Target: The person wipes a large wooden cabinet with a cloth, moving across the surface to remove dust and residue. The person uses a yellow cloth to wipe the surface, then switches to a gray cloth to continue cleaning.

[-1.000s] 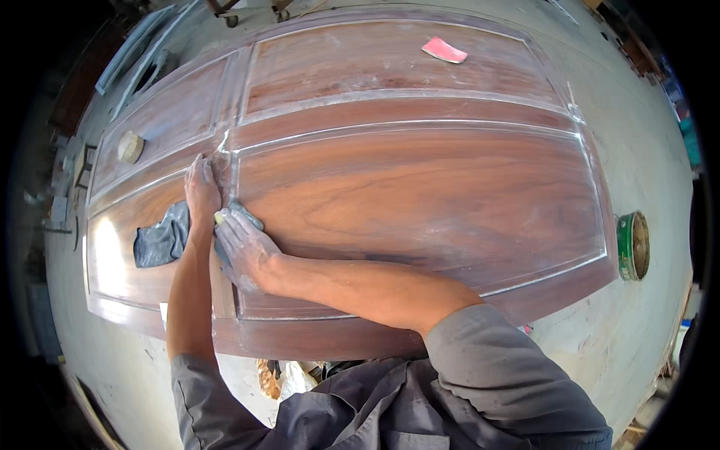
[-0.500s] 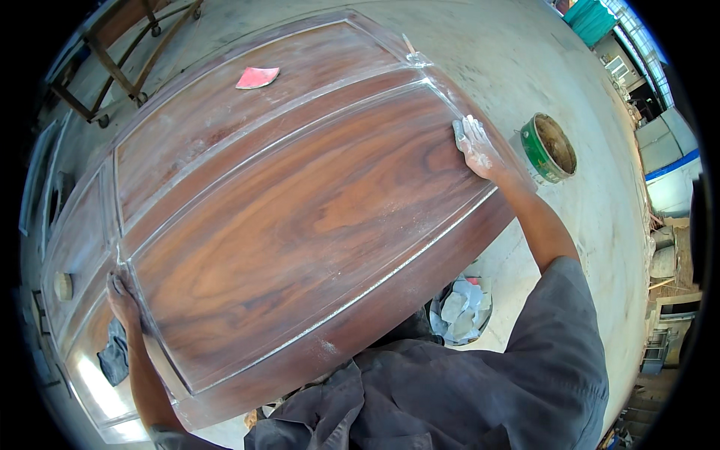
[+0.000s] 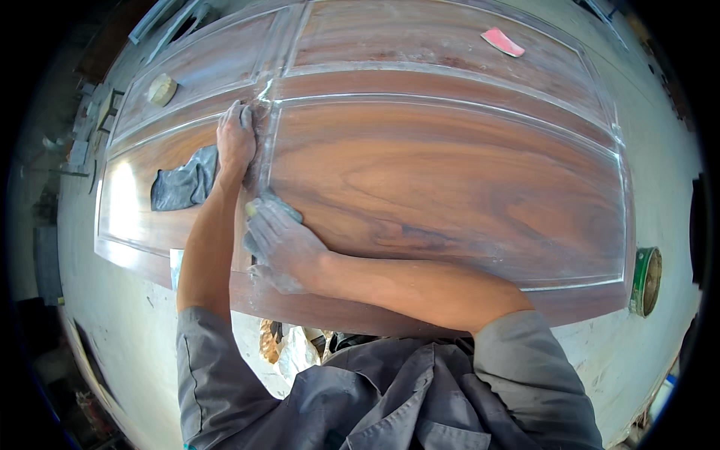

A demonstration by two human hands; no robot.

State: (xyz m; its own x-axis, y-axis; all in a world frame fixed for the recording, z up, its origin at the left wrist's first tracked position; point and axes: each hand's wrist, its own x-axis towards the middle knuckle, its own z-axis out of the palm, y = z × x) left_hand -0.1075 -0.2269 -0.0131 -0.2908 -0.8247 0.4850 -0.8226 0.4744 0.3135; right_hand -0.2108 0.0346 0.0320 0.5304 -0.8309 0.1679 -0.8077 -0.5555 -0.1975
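Half a second ago the arms were flung wide, the right hand out at the door's far right corner near the can; now both hands meet on the groove left of the big panel. At far left, a pale pad sits on the small upper panel, and a grey rag lies on the lower left panel, just beside the left wrist. The left hand presses flat on the groove, fingers spread, holding nothing that shows. Nearer, the right hand (dusted white) is closed on a small yellowish scrap, pressing it to the door. Further right, a pink piece lies on the far panel, and a green can stands off the door's right edge.
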